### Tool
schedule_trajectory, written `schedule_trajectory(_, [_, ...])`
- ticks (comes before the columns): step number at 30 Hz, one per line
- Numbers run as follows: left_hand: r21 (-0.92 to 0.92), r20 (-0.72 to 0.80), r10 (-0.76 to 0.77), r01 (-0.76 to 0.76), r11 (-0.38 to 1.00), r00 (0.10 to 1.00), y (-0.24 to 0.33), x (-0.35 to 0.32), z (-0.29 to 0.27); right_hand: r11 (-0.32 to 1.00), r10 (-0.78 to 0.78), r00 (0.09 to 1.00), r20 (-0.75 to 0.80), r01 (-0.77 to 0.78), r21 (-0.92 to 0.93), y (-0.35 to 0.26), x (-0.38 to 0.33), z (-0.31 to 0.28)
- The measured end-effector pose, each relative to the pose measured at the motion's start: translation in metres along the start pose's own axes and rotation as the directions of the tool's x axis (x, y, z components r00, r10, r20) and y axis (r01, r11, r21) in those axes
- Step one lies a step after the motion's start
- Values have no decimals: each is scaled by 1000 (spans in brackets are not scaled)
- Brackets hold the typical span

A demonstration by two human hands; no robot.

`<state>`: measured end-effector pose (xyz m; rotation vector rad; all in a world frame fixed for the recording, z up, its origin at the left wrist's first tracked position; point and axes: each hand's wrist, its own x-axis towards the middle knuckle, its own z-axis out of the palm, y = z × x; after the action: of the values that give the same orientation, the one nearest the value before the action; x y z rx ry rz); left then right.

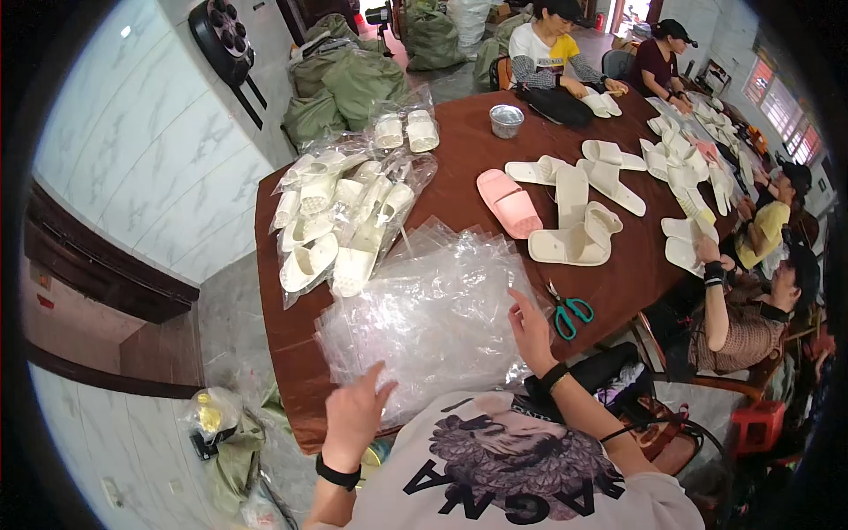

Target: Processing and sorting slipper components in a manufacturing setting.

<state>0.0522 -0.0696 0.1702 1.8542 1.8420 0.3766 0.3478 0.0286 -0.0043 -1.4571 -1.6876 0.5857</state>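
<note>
A broad pile of clear plastic bags (433, 322) lies on the brown-covered table (296, 353) in front of me. My left hand (353, 411) is at the pile's near left edge, its forefinger and thumb apart and nothing visible in it. At the right edge of the pile is my right hand (530, 331), its fingers stretched out and holding nothing that I can see. Scissors with teal handles (572, 316) lie just right of that hand. Beyond the pile sit a pink slide sandal (510, 204) and several cream slide sandals (572, 244).
Bagged cream sandals (340, 212) are heaped at the table's left side. A metal bowl (506, 121) stands near the far edge. Co-workers sit along the far and right sides, one holding a pale sandal (602, 102). A red stool (758, 427) is at the right.
</note>
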Motion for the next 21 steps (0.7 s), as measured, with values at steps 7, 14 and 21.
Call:
schedule_trajectory(7, [345, -193, 609, -528, 776, 769, 45, 98, 76, 1000, -1, 988, 155, 5, -27, -33, -2, -12])
schedule_trajectory(14, [-262, -108, 150, -174, 949, 983, -44, 198, 151, 998, 53, 995, 86, -56, 37, 1, -22, -21])
schedule_trajectory(21, [187, -287, 477, -439, 879, 831, 22, 129, 102, 920, -142, 989, -37, 118, -374, -40, -5, -24])
